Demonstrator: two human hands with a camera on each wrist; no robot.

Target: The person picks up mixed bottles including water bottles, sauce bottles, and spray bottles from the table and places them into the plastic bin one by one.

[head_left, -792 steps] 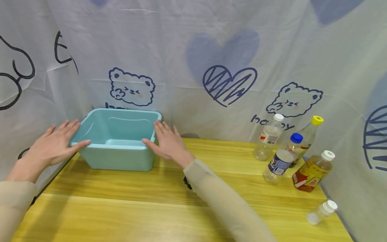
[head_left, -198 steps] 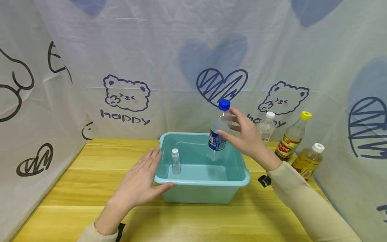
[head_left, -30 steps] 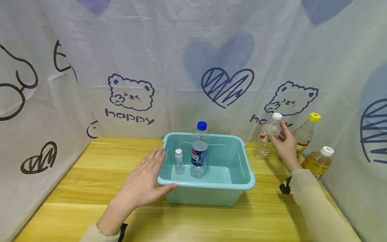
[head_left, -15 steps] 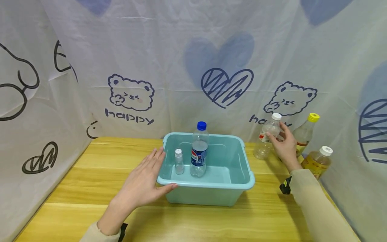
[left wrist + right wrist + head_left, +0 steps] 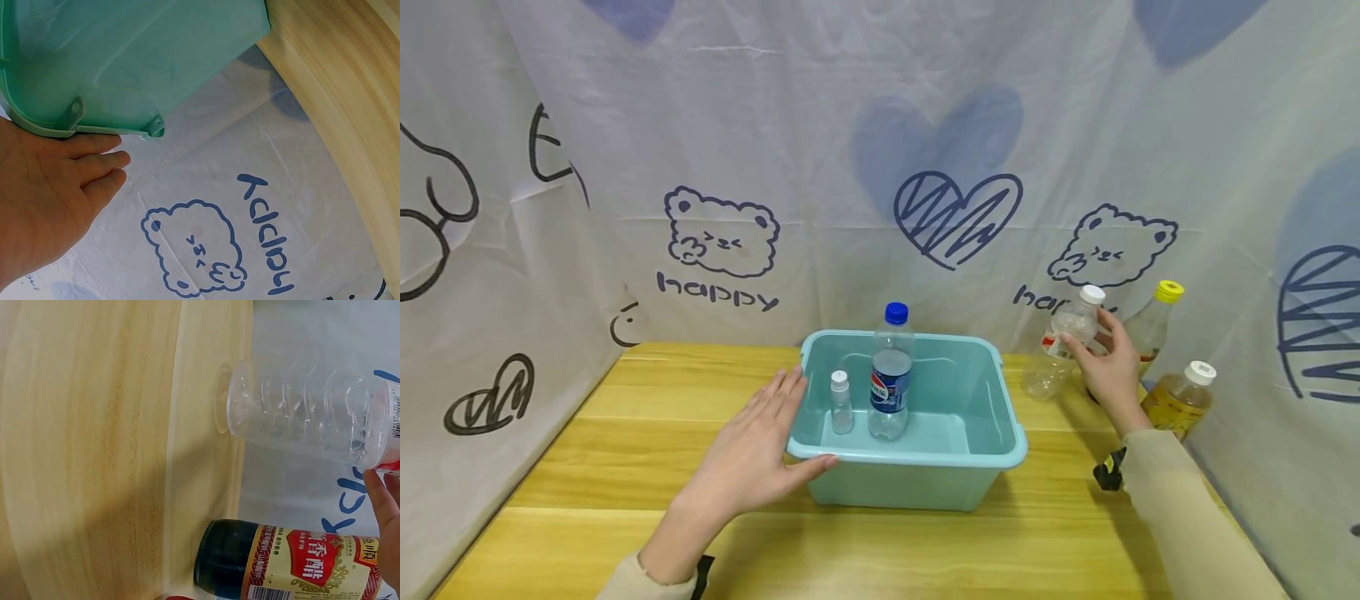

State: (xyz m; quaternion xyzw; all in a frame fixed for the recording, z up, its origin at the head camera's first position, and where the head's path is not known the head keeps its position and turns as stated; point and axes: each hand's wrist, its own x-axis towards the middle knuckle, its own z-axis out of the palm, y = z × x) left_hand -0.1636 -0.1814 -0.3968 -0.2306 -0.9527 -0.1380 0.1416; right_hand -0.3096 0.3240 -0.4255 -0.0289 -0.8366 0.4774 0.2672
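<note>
A teal plastic tub stands mid-table. Inside it a small clear bottle with a white cap and a taller blue-capped bottle stand upright. My left hand lies flat against the tub's left wall, fingers straight; the left wrist view shows this left hand under the tub's rim. My right hand grips an empty clear bottle with a white cap, right of the tub. That clear bottle leans, its base close to the table.
A yellow-capped vinegar bottle and an amber bottle with a white cap stand behind and right of my right hand. The vinegar bottle sits right beside the held one. Printed cloth walls the yellow wooden table on three sides.
The clear bottle in my right hand has tipped further over, its base swinging towards the tub. The left hand and the tub have stayed put.
</note>
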